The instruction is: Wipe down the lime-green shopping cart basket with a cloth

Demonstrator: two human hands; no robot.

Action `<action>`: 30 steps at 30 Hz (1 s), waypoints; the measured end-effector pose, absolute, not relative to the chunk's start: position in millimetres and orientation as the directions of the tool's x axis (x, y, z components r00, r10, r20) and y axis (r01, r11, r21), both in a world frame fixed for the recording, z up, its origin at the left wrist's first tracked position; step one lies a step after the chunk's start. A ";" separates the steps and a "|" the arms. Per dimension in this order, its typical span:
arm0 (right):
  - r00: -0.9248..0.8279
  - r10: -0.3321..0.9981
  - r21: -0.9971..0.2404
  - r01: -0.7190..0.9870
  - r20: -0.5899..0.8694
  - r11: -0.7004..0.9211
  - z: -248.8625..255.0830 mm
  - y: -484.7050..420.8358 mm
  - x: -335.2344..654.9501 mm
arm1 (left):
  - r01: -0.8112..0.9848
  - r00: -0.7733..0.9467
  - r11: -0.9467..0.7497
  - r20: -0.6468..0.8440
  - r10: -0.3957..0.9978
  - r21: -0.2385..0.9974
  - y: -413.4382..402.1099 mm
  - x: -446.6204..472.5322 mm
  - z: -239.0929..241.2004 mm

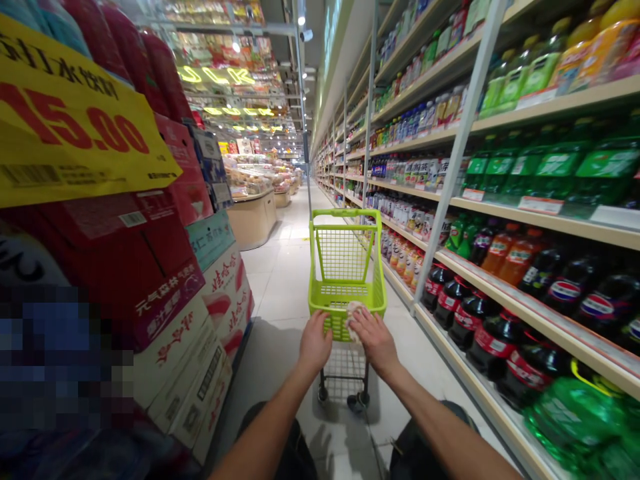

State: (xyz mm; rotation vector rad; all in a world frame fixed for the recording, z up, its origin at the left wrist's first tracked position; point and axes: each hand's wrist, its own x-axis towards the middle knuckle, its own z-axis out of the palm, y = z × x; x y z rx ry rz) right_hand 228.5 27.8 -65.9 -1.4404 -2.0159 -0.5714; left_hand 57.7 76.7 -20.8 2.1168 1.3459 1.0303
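Observation:
A lime-green shopping cart [345, 293] stands in the aisle straight ahead of me, its upper basket bare inside. My left hand [316, 340] is closed over the near rim of the basket, at the left corner. On the right part of that same rim, my right hand [373, 337] presses a crumpled pale cloth [355, 320] against the green plastic. Part of the cloth is hidden under the fingers. Below the basket show a wire lower rack [345, 363] and dark caster wheels [358, 400].
Tall shelves [500, 220] of drink bottles run along the right. Stacked drink cartons [200, 333] with a yellow price sign [75, 127] rise close on the left. Farther along the tiled floor [280, 280] stand rounded display counters [253, 220]. A blurred-out patch covers the lower left.

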 end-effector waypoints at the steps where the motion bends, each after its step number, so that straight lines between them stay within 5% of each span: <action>1: -0.252 0.720 0.009 0.946 0.647 0.323 -69.0 25.2 233.1 | 0.617 0.311 -0.469 0.352 0.883 0.632 73.4 61.6 -19.4; 5: -0.275 0.739 0.026 0.944 0.615 0.330 -79.6 14.7 242.4 | 0.692 0.481 -0.560 0.287 0.828 0.456 58.5 68.7 -16.0; 9: -0.207 0.657 0.019 0.960 0.725 0.281 -63.3 12.3 247.1 | 0.778 0.452 -0.497 0.207 0.868 0.385 47.9 66.5 -13.1; 16: -0.129 0.792 -0.054 0.978 0.596 0.200 -79.3 2.0 262.8 | 0.774 0.497 -0.527 0.178 0.849 0.350 41.9 72.0 0.8; 22: -0.069 0.684 -0.078 0.980 0.726 0.182 -55.6 6.6 268.6 | 0.814 0.465 -0.484 0.139 0.874 0.321 41.2 76.6 -7.4; 27: -0.110 0.786 -0.095 0.973 0.608 0.210 -77.0 2.8 256.7 | 0.808 0.480 -0.491 0.117 0.869 0.327 37.9 73.5 -15.5; 30: -0.174 0.736 -0.079 0.952 0.654 0.295 -69.5 5.5 237.9 | 0.828 0.455 -0.471 0.124 0.882 0.304 41.6 63.6 -13.5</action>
